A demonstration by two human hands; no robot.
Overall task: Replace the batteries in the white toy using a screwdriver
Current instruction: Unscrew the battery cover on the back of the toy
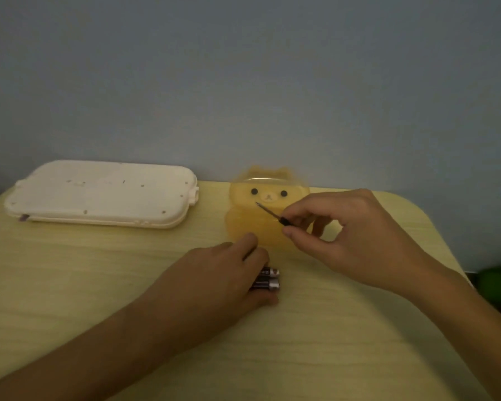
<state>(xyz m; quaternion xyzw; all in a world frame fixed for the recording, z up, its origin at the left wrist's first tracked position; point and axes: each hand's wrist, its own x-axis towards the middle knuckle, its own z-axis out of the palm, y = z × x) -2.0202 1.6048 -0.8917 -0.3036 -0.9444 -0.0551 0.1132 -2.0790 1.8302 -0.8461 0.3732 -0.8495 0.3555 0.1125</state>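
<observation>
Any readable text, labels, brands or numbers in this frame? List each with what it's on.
No legible text.
Batteries under the left hand: label print too blurred to read.
White toy: only specks and marks, no words.
Yellow bear-shaped case: a printed face, no lettering.

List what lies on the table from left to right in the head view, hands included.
White toy → left hand → batteries under its fingers → right hand pinching the screwdriver. The yellow bear-shaped case sits behind both hands, so its place in the order is unclear.
</observation>
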